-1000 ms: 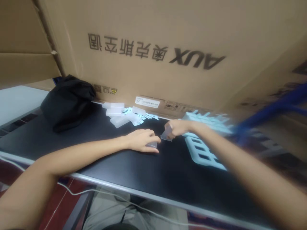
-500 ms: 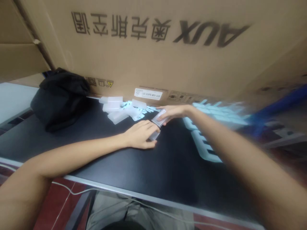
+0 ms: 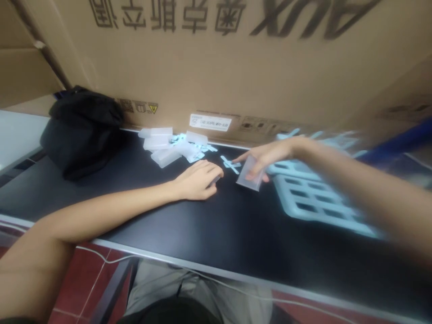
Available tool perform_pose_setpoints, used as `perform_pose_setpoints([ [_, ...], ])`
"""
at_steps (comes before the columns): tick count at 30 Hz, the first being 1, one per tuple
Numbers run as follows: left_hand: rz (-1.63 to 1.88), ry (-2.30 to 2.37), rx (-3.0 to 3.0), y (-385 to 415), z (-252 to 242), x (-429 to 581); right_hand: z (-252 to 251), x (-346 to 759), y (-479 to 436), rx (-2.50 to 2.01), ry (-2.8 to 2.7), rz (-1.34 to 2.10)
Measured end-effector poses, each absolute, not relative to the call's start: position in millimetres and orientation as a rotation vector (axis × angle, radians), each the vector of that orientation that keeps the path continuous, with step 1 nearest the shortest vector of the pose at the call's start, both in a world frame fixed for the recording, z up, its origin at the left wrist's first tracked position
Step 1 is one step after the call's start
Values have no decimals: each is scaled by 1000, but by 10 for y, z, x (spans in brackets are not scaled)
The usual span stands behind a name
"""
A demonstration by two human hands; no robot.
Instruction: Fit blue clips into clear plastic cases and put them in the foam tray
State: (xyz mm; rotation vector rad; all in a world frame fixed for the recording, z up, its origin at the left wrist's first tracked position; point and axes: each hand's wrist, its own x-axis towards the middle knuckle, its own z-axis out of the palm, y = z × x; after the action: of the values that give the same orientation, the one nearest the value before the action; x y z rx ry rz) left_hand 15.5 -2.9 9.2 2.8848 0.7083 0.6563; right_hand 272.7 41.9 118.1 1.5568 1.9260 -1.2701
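Observation:
My right hand [image 3: 265,159] grips a translucent plastic box [image 3: 249,174], tilted over the black tabletop. Its outstretched index finger reaches a few small light-blue plastic pieces [image 3: 231,164] lying crossed on the table. My left hand [image 3: 199,181] rests on the table, fingers curled round a translucent piece [image 3: 215,180] that is mostly hidden. Beyond the left hand lies a pile of translucent plastic boxes [image 3: 166,156], with several light-blue pieces [image 3: 194,157] mixed in. A light-blue slotted tray [image 3: 293,211] lies to the right, partly behind my right forearm.
A large cardboard carton [image 3: 216,76] stands along the table's back edge. On the left sits a black cloth bag [image 3: 83,132]. More light-blue parts [image 3: 324,139] lie at the back right, blurred. A white cable [image 3: 108,258] hangs under the front edge.
My right hand has moved right and nearer with its box, away from the left hand. The crossed light-blue pieces now show between the hands. The view has shifted slightly.

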Motion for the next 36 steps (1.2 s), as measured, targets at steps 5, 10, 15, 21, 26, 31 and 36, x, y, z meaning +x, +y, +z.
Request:
perform_pose_setpoints([
  [5,653,608,2986,-34,94,150,1236,2458,116,1368,1903,-1258],
  [10,488,629,3027,-22,95,154,1280,2303,-14,1289,1842,-1243],
  [15,507,718,3034,-27,90,157,1269,2402,51,1286,1826,-1118],
  [21,636,904,3000,-18,64,171,1247,2503,82,1304,1850,-1068],
  [26,697,1108,3073,-46,84,177,1255,2453,43,1295,1887,-1031],
  [31,648,819,3219,-240,87,249,1232,2484,63,1344,1954,-1007],
  [36,561,627,3187,-295,15,316,1246,2624,181,1406,2099,-908],
])
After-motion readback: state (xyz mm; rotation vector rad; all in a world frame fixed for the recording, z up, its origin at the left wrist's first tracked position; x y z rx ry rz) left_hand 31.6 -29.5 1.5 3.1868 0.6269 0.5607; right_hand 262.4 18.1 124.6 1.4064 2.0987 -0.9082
